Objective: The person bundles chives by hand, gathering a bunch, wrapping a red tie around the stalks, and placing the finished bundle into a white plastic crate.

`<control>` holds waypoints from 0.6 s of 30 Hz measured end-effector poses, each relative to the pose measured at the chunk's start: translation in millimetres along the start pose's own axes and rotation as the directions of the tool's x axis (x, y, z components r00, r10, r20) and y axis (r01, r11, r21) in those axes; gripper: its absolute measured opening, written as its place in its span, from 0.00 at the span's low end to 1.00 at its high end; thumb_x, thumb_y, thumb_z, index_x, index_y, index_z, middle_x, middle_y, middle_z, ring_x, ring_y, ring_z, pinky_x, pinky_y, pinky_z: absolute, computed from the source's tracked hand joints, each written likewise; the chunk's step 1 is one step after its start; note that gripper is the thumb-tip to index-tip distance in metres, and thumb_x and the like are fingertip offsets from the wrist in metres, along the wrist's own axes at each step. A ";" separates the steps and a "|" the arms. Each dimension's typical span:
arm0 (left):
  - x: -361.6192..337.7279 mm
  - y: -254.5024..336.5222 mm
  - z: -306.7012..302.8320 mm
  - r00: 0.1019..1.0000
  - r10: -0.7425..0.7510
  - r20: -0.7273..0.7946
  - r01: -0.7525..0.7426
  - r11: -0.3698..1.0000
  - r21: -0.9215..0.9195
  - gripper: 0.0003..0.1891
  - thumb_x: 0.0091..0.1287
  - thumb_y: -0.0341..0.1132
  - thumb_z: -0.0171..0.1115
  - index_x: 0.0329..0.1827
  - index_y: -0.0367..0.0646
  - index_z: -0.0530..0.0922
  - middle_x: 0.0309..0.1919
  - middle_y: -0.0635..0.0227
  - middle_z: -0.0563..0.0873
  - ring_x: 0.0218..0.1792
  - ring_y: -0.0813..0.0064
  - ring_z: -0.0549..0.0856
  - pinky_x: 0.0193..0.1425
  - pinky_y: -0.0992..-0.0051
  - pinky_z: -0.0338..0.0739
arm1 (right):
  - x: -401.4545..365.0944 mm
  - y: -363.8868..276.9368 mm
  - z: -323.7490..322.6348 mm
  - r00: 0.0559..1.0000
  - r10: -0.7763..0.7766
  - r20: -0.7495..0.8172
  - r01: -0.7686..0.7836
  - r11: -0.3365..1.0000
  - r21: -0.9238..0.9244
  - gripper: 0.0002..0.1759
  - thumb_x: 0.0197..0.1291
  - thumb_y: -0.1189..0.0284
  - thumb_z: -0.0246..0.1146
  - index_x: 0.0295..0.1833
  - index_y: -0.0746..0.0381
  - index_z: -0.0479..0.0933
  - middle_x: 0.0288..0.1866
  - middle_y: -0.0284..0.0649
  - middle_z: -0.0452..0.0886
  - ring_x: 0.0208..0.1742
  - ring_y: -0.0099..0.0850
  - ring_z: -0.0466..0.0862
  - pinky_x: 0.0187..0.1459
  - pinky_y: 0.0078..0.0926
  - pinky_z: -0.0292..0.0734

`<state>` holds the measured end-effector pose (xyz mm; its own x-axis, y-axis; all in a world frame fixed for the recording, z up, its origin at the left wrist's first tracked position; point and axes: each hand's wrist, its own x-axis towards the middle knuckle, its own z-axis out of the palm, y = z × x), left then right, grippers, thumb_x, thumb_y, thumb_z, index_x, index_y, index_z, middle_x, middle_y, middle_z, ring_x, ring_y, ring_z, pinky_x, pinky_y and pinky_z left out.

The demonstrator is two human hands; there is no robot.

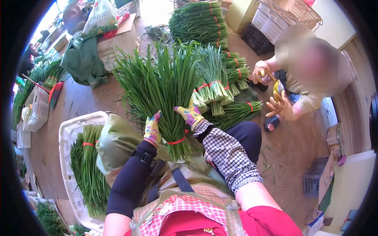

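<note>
A thick bundle of green chives (161, 90), tied near its cut end with a red band (176, 141), stands upright in front of me. My left hand (152, 128), in a flowered glove, grips the bundle's left side just above the band. My right hand (190, 114), in a matching glove, holds its right side. Behind it lies a pile of tied chive bundles (220, 74) on the floor.
A white crate (65, 133) at my left holds more tied chives (89, 169). Another person sits at the right, their orange-gloved hands (275, 104) near the pile. Cardboard boxes, a green bag (84, 61), baskets and a blue crate (315, 177) stand around.
</note>
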<state>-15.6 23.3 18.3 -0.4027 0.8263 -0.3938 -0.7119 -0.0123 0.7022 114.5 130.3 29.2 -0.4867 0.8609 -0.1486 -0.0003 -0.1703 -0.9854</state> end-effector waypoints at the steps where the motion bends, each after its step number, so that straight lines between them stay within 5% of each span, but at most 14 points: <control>1: -1.4 0.1 1.5 1.000 0.006 0.003 -0.006 1.000 0.006 0.17 0.63 0.37 0.58 0.52 0.38 0.75 0.43 0.63 0.83 0.42 0.67 0.83 0.49 0.68 0.78 | -1.9 -3.4 1.0 1.000 -0.008 0.008 0.008 1.000 0.015 0.30 0.50 0.76 0.64 0.59 0.64 0.63 0.48 0.44 0.79 0.45 0.31 0.80 0.48 0.28 0.77; 4: 6.5 -5.3 -8.1 1.000 -0.003 -0.010 0.003 0.997 -0.073 0.16 0.60 0.34 0.63 0.50 0.44 0.74 0.43 0.66 0.82 0.41 0.68 0.84 0.46 0.67 0.80 | -1.6 -3.5 2.2 0.996 -0.078 0.036 0.075 0.995 0.072 0.31 0.48 0.76 0.65 0.59 0.66 0.63 0.48 0.45 0.78 0.45 0.32 0.80 0.48 0.28 0.76; 8: 3.1 -3.6 -2.9 0.998 0.059 -0.001 -0.058 0.997 0.049 0.17 0.62 0.36 0.58 0.52 0.38 0.75 0.45 0.64 0.82 0.44 0.68 0.83 0.50 0.68 0.77 | -8.3 -17.8 2.2 0.990 -0.129 -0.050 0.114 0.965 -0.236 0.36 0.46 0.71 0.68 0.60 0.68 0.61 0.49 0.48 0.78 0.48 0.37 0.78 0.51 0.33 0.73; 12: 8.9 -6.8 -8.9 0.997 0.067 0.025 -0.068 0.997 0.027 0.15 0.64 0.36 0.56 0.50 0.38 0.76 0.44 0.64 0.83 0.44 0.70 0.82 0.51 0.70 0.77 | -5.3 -14.0 1.4 0.999 0.018 0.036 -0.015 0.997 -0.072 0.45 0.45 0.71 0.69 0.67 0.65 0.54 0.55 0.48 0.74 0.56 0.38 0.75 0.57 0.30 0.69; 15: 3.3 -3.0 -5.4 0.997 0.082 0.009 -0.083 0.996 0.042 0.15 0.64 0.37 0.56 0.49 0.38 0.76 0.44 0.65 0.83 0.44 0.71 0.82 0.51 0.70 0.76 | 7.9 11.7 1.5 0.998 -0.060 0.030 0.062 0.996 -0.071 0.45 0.44 0.71 0.71 0.67 0.65 0.54 0.56 0.48 0.74 0.55 0.37 0.76 0.56 0.30 0.70; 16: 0.9 -1.1 -2.9 0.997 0.082 -0.014 -0.082 0.996 0.044 0.15 0.64 0.38 0.56 0.49 0.38 0.76 0.44 0.65 0.83 0.44 0.71 0.82 0.51 0.70 0.76 | 1.9 0.8 3.1 0.998 -0.033 0.052 0.030 0.998 0.056 0.43 0.44 0.71 0.72 0.65 0.65 0.57 0.55 0.48 0.75 0.54 0.37 0.77 0.55 0.30 0.71; 18: 8.5 -6.6 -13.5 0.998 0.067 -0.011 -0.067 0.997 0.027 0.15 0.65 0.39 0.56 0.49 0.39 0.76 0.44 0.66 0.82 0.45 0.71 0.82 0.52 0.70 0.76 | -8.1 -22.3 6.5 1.000 -0.009 0.010 0.009 0.999 -0.049 0.36 0.47 0.72 0.70 0.61 0.65 0.62 0.52 0.45 0.77 0.51 0.34 0.78 0.52 0.29 0.74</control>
<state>-22.1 22.8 2.3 -0.4559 0.8172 -0.3527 -0.6677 -0.0520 0.7426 112.8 124.0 52.9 -0.4956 0.8573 -0.1391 0.0382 -0.1385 -0.9896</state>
